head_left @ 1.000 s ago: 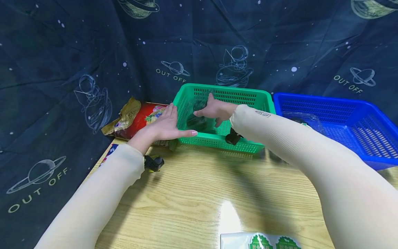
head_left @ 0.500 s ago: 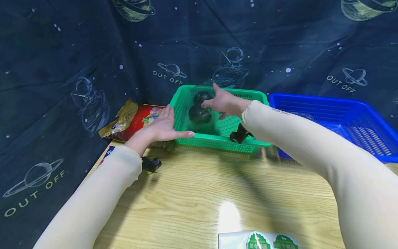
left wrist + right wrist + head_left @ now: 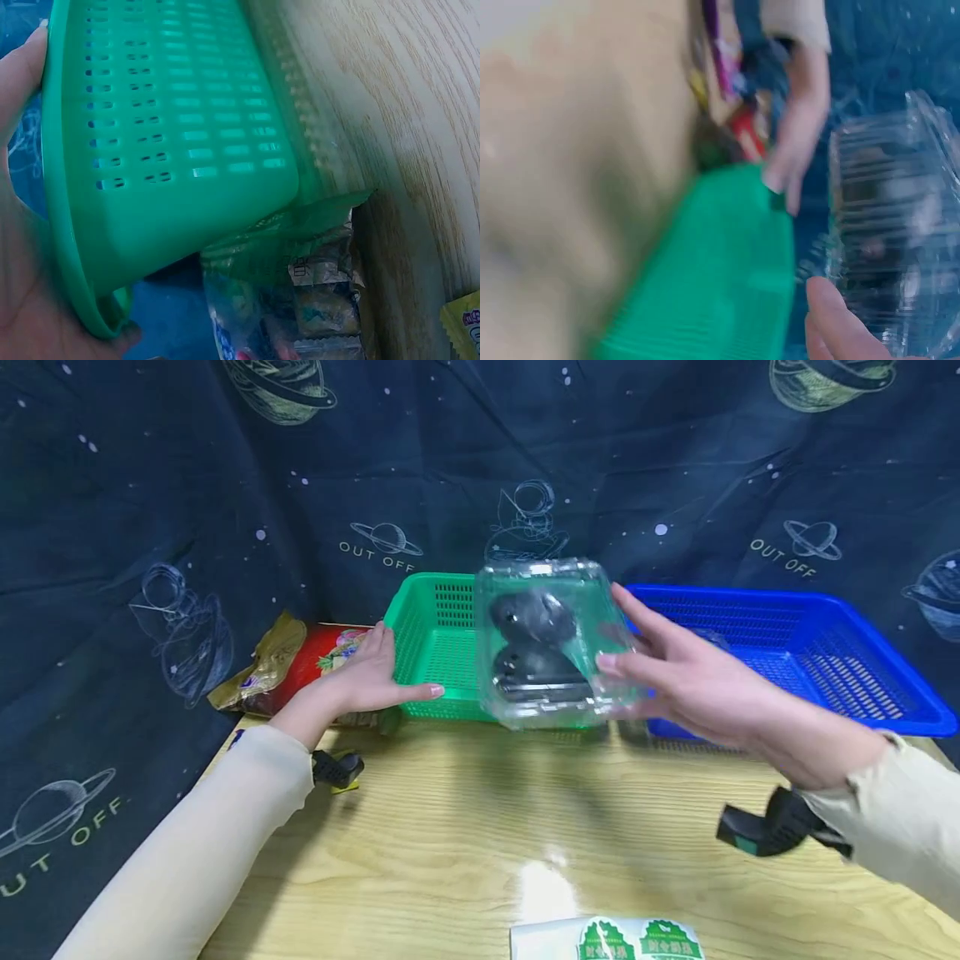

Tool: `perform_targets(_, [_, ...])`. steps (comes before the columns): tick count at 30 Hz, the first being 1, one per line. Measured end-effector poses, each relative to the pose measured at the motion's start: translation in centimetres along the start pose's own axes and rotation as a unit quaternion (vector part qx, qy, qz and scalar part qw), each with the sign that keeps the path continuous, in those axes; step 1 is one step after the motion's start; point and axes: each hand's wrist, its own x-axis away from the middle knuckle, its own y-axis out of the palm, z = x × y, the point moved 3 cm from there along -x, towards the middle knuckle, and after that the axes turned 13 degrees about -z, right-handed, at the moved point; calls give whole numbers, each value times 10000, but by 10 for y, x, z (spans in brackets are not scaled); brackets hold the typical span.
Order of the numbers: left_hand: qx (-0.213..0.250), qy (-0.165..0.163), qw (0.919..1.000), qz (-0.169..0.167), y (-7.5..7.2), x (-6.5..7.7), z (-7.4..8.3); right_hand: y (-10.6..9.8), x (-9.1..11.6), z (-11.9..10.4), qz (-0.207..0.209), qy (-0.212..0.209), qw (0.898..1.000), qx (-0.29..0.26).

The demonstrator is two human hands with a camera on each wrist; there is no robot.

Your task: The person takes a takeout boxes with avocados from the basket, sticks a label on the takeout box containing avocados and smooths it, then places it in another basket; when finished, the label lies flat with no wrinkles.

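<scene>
A clear plastic clamshell box (image 3: 517, 716) with dark rounded items (image 3: 532, 617) inside hangs tilted in front of the green basket (image 3: 452, 653). At its right side my right hand (image 3: 697, 689) grips it, thumb on the near face and fingers along the far edge. The right wrist view shows the box's ribbed clear wall (image 3: 855, 225) beyond a fingertip. My left hand (image 3: 360, 681) rests at the green basket's left front corner, fingers and thumb extended along the rim. Seen from the left wrist, the hand lies against the basket's rim (image 3: 60, 187).
To the right stands a blue basket (image 3: 832, 610). A red and gold bag (image 3: 300, 668) lies left of the green basket, against the dark cloth backdrop. A small yellow packet (image 3: 465, 326) is on the wooden table (image 3: 420, 835). Green-and-white labels (image 3: 607, 941) lie at the front edge.
My right hand has lifted the clear box out of the green basket and brought it nearer and to the right. My left hand stays at the basket's corner.
</scene>
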Motion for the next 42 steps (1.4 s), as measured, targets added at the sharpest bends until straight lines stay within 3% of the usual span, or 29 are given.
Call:
perform_targets(4, [-71,-25,10000,41,1,5,-3,15,45,44,-106,-142,9995,-268])
perform_targets(8, [-142,-27,9999,93,1,6,-5,27,74,90,51,-28,10000,-66])
perform_targets(11, [-125,15,9999,92,1,4,-5,32,83,118,323,208,9989,250])
perform_targets(15, [-97,67,9999,10,2,1,-3,34,81,145,467,398,9979,183])
perform_targets(24, [-54,38,10000,-33,4,-3,-1,42,72,163,706,682,9949,211])
perform_targets(28, [19,47,9995,301,4,1,-1,42,71,161,765,825,9926,459])
perform_targets(30, [22,148,9975,687,6,5,2,41,71,160,775,856,9917,573])
perform_targets(32, [102,427,9906,1294,9,14,12,41,70,160,786,866,9913,610])
perform_targets(35, [306,1112,9663,2301,24,32,43,40,70,161,795,874,9912,603])
perform_targets(37, [666,1580,9518,2544,43,45,72,40,71,161,822,883,9906,645])
perform_targets(39, [1164,1829,9511,2199,69,56,99,40,71,160,867,900,9897,700])
perform_targets(42, [2016,1780,9576,1035,110,63,128,39,71,159,922,947,9884,751])
